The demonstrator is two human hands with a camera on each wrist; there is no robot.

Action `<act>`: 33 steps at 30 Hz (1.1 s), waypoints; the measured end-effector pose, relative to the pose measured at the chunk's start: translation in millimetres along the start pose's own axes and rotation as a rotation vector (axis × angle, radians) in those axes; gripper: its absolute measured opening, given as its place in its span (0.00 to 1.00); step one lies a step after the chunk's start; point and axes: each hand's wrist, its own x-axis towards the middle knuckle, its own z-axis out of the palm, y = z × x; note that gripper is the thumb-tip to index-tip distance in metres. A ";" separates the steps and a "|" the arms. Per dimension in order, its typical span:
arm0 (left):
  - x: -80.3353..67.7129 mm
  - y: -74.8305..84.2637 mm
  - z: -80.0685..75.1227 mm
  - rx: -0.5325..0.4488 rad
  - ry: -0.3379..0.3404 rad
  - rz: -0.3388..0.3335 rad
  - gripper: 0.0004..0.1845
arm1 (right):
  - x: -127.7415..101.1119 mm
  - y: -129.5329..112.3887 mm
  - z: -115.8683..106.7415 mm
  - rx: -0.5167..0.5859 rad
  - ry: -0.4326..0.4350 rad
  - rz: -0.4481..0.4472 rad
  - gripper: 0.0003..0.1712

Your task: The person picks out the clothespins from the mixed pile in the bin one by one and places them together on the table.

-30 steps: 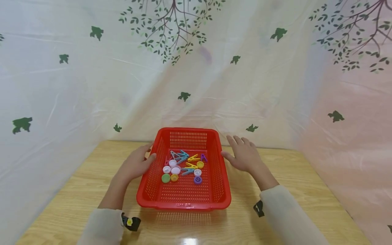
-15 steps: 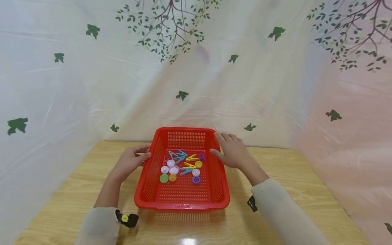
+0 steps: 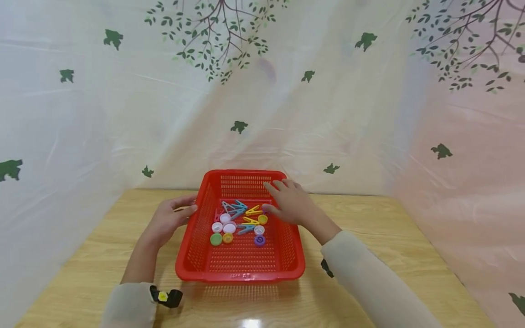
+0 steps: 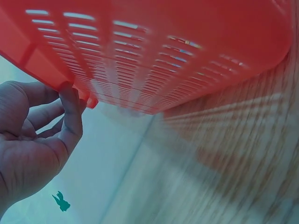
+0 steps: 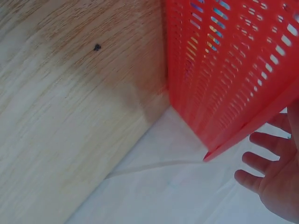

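Left hand [image 3: 170,219] at red basket [image 3: 242,272] rim, right hand [image 3: 289,205] hiding purple letter

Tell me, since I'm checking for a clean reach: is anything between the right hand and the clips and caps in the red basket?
Nothing visible. The right hand is over the red basket, past its right rim, above the clothespins and bottle caps. The left hand touches the left rim.

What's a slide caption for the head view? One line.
Left hand touches the red basket's left rim while the open right hand reaches over the clips and caps inside.
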 end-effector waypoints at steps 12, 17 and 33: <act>-2.2 -3.7 1.6 -0.013 0.011 0.006 0.30 | 15.1 -15.2 7.0 0.067 -0.110 -0.146 0.41; -4.6 -2.3 2.6 -0.022 0.019 -0.001 0.29 | 22.1 -18.0 10.7 0.127 -0.145 -0.184 0.38; -4.0 -2.3 -0.2 -0.040 0.028 0.004 0.28 | 44.3 -22.6 27.9 0.315 -0.292 -0.216 0.30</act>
